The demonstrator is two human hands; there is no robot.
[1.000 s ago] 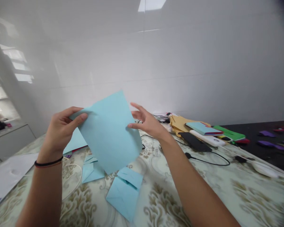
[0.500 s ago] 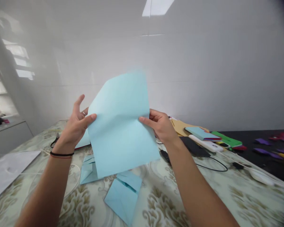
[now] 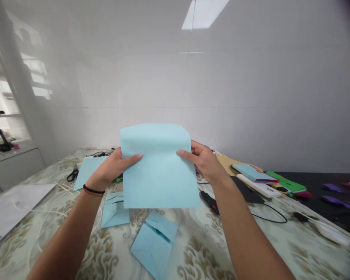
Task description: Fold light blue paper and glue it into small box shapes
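A light blue sheet of paper (image 3: 160, 175) is held up in front of me above the table, its top edge curling backward. My left hand (image 3: 116, 165) grips its left side, thumb on the front face and fingers hidden behind. On the right edge, my right hand (image 3: 201, 157) pinches the sheet the same way. Below it on the tablecloth lies a folded blue paper piece (image 3: 154, 245) with a slit-like opening. Another folded blue paper piece (image 3: 113, 214) rests to its left, partly covered by the sheet.
Left of my hands are black scissors (image 3: 72, 173), a flat blue sheet (image 3: 87, 171) and a white sheet (image 3: 14, 210). To the right lie a black-handled tool (image 3: 210, 202), a white device (image 3: 258, 186), stacked coloured paper (image 3: 253, 173) and cables. A pale wall (image 3: 163, 77) stands behind the table.
My left hand has closed on the sheet's left side, its raised fingers now behind the paper. The sheet has levelled out, and its top now bends backward.
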